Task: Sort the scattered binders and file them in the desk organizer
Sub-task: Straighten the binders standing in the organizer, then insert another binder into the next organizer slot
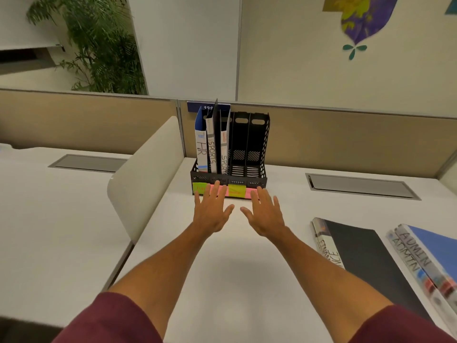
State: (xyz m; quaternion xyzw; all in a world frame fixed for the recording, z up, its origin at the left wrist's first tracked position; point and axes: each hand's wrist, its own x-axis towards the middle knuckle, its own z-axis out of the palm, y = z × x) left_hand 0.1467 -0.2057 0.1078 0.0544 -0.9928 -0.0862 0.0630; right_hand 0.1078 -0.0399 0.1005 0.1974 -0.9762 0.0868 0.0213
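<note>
left hand (212, 209) and right hand (265, 214) are both empty, fingers spread, just in front of the desk organizer (247, 142) — the finance binder (356, 248) and admin binders (415, 253) lie flat off to the right, spines angled near-to-far, so the right hand's the closer one to grab them.

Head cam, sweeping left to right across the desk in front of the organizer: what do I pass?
Divider → left hand → right hand → FINANCE binder → ADMIN binders.
</note>
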